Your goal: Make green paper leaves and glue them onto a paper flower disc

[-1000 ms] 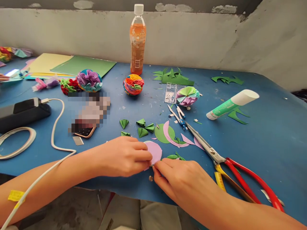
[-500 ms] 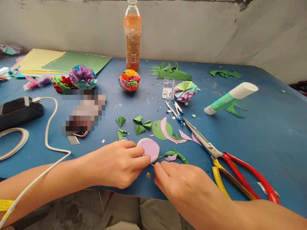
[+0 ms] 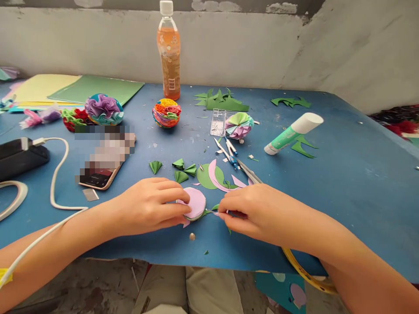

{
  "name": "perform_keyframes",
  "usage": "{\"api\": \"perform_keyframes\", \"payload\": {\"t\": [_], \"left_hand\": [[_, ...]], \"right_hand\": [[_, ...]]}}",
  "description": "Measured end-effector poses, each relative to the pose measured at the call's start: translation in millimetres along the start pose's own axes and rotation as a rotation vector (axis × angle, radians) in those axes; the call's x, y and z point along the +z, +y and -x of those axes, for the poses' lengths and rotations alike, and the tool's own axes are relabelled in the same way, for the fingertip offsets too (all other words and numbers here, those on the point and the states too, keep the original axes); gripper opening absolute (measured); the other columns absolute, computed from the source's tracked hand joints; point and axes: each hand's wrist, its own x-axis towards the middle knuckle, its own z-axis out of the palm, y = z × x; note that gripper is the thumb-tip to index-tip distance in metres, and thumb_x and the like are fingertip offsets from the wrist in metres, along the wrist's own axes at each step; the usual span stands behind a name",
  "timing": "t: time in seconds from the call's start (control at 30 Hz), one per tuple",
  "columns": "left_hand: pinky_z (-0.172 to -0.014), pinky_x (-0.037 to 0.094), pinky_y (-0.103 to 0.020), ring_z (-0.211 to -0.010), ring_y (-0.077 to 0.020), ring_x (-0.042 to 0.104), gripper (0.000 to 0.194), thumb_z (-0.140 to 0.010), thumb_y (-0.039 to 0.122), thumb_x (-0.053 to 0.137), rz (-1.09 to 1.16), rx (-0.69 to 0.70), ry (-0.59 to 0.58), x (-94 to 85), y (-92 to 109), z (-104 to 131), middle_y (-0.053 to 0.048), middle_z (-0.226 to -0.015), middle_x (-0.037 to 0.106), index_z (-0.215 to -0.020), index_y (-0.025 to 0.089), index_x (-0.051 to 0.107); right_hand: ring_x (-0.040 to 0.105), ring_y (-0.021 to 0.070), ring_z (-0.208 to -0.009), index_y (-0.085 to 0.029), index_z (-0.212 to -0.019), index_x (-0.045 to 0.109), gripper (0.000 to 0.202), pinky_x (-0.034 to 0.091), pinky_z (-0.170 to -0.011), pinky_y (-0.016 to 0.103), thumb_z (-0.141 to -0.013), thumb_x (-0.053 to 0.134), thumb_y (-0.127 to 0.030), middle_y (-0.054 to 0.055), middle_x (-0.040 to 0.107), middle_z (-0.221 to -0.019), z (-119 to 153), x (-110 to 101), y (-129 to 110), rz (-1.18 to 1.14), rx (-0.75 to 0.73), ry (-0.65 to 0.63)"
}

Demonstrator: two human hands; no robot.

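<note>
My left hand (image 3: 153,203) grips the left edge of a stack of round paper discs (image 3: 196,204), a lilac one on top. My right hand (image 3: 244,211) is just to its right, fingertips pinched on a thin silvery needle-like piece (image 3: 212,212) that points toward the discs. Its exact kind is too small to make out. Green and lilac paper scraps lie under and around my right hand. The large scissors lie partly hidden beneath my right hand and forearm, with their blades (image 3: 248,171) and yellow handle (image 3: 306,272) showing.
Folded green paper pieces (image 3: 181,176), a green disc (image 3: 206,176) and compasses (image 3: 229,152) lie ahead. Farther back are a glue stick (image 3: 291,134), paper balls (image 3: 166,113) and a drink bottle (image 3: 169,61). A phone (image 3: 108,161) and white cable (image 3: 57,168) are left; the cable crosses my left forearm.
My right hand has moved right and away from the table's front edge, over the scissors. The discs remain in my left hand. The view has shifted slightly.
</note>
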Motion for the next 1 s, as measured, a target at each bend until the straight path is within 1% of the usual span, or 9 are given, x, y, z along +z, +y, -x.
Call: {"api": "perform_keyframes", "payload": {"t": [0.07,0.3,0.37,0.47,0.57,0.63,0.7,0.8,1.0], "left_hand": [[-0.075,0.047,-0.028,-0.084,-0.0155,0.061,0.011,-0.087,0.023,0.054,0.004,-0.015,-0.019,-0.3,0.1,0.1,-0.005,-0.095,0.067,-0.094,0.017,0.060],[-0.077,0.049,-0.026,-0.087,-0.0152,0.063,0.011,-0.088,0.021,0.051,0.079,-0.065,-0.059,-2.7,2.3,-1.5,-0.004,-0.097,0.068,-0.090,0.018,0.062],[-0.079,0.050,-0.029,-0.090,-0.0169,0.063,0.014,-0.086,0.028,0.055,0.063,-0.113,-0.052,-0.9,4.6,-2.4,-0.006,-0.101,0.067,-0.093,0.018,0.061],[-0.081,0.051,-0.035,-0.099,-0.0228,0.060,0.033,-0.080,0.042,0.059,0.008,-0.202,-0.013,5.5,8.8,-4.0,-0.012,-0.110,0.064,-0.100,0.015,0.059],[-0.084,0.051,-0.035,-0.104,-0.0222,0.058,0.032,-0.082,0.032,0.058,0.056,-0.258,-0.017,10.1,10.5,-4.5,-0.014,-0.115,0.061,-0.108,0.013,0.055],[-0.092,0.048,-0.034,-0.113,-0.0205,0.054,0.029,-0.081,0.019,0.055,0.131,-0.269,-0.043,9.2,9.6,-4.1,-0.013,-0.120,0.059,-0.110,0.013,0.053],[-0.099,0.042,-0.036,-0.121,-0.0203,0.047,0.029,-0.080,0.012,0.053,0.177,-0.271,-0.058,6.3,7.9,-4.0,-0.012,-0.124,0.056,-0.109,0.015,0.053],[-0.099,0.042,-0.040,-0.120,-0.0221,0.047,0.023,-0.080,0.016,0.054,0.180,-0.300,-0.043,3.1,5.5,-4.6,-0.012,-0.124,0.056,-0.103,0.016,0.054],[-0.090,0.048,-0.031,-0.108,-0.0186,0.055,0.017,-0.084,0.022,0.053,0.207,-0.319,-0.041,5.7,3.2,-3.8,-0.012,-0.117,0.059,-0.099,0.016,0.056]], "right_hand": [[0.051,0.0100,-0.054,-0.019,-0.066,0.060,0.021,0.028,-0.051,0.023,-0.083,0.048,-0.017,-0.002,0.059,-0.061,0.2,-0.6,-1.2,-0.021,-0.024,-0.004],[0.053,0.0100,-0.054,-0.019,-0.064,0.059,0.023,0.030,-0.052,0.023,-0.084,0.047,-0.016,-0.003,0.057,-0.059,4.8,0.4,-10.2,0.070,-0.091,0.094],[0.054,0.0106,-0.054,-0.019,-0.066,0.060,0.022,0.029,-0.051,0.024,-0.085,0.048,-0.017,-0.003,0.059,-0.061,4.2,1.6,-8.7,0.105,-0.069,0.101],[0.054,0.0108,-0.054,-0.020,-0.068,0.061,0.019,0.027,-0.049,0.023,-0.084,0.052,-0.018,-0.003,0.061,-0.062,2.2,3.1,-3.7,0.146,-0.022,0.111],[0.053,0.0104,-0.052,-0.019,-0.067,0.061,0.016,0.025,-0.048,0.023,-0.082,0.056,-0.018,-0.004,0.061,-0.062,0.4,3.3,1.6,0.165,0.003,0.125],[0.053,0.0102,-0.052,-0.020,-0.068,0.063,0.014,0.025,-0.048,0.024,-0.081,0.057,-0.018,-0.004,0.060,-0.062,-0.6,3.1,3.7,0.168,-0.006,0.142],[0.053,0.0100,-0.052,-0.020,-0.072,0.064,0.012,0.025,-0.048,0.024,-0.081,0.057,-0.018,-0.004,0.061,-0.063,-1.4,3.2,4.3,0.164,-0.027,0.163],[0.054,0.0096,-0.053,-0.019,-0.073,0.065,0.015,0.024,-0.047,0.024,-0.083,0.054,-0.017,-0.003,0.061,-0.064,-2.7,4.6,3.0,0.159,-0.063,0.193],[0.049,0.0092,-0.051,-0.018,-0.069,0.060,0.019,0.021,-0.046,0.026,-0.085,0.050,-0.016,-0.003,0.057,-0.061,-4.9,8.7,0.7,0.249,-0.090,0.234]]}}
